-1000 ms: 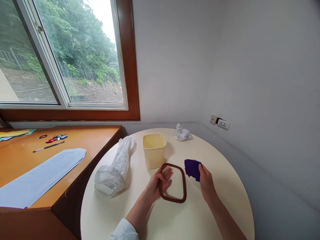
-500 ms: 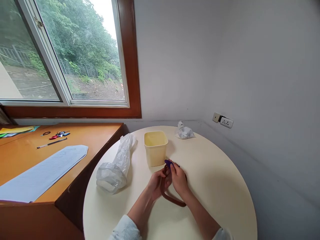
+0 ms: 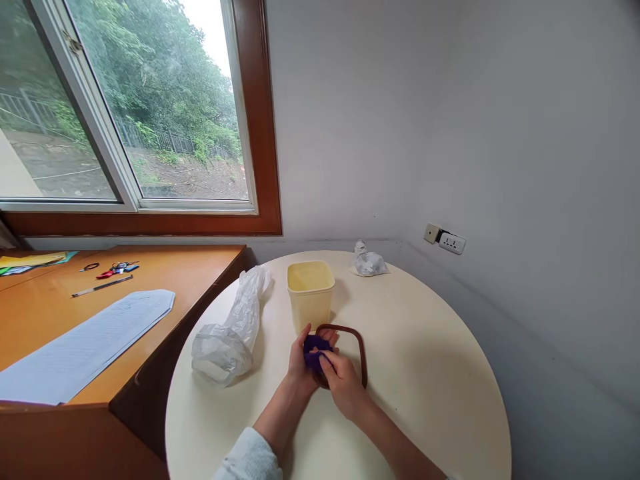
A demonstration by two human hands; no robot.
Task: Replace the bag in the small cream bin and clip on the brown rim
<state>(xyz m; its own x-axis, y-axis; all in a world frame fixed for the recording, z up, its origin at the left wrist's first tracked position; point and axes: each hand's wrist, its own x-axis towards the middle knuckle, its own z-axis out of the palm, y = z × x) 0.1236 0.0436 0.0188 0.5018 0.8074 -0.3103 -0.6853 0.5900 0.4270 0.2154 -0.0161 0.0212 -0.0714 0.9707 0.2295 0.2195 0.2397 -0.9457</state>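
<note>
My left hand (image 3: 299,371) is curled around the left side of a brown, rounded-square frame (image 3: 364,353), which is hollow in the middle and held just above the table. A crumpled purple cloth (image 3: 315,347) lies in that hand, against the frame. With thumb and fingers pressed together, my right hand (image 3: 346,388) grips the cloth's lower right part. Some fingertips of my left hand show behind the cloth. Just beyond my hands stands a pale yellow square bin (image 3: 310,303), upright with its open top showing.
Left of the bin, a translucent plastic bag (image 3: 235,340) lies on the round cream table (image 3: 435,400). A tied white bag (image 3: 370,262) sits at the back. The wooden desk (image 3: 200,280) at left holds papers (image 3: 110,333), a pen (image 3: 103,286) and keys (image 3: 120,269).
The frame has turned and now extends up and right of my hands. The purple cloth has shifted down and left, showing more of itself. My right hand has moved lower and left.
</note>
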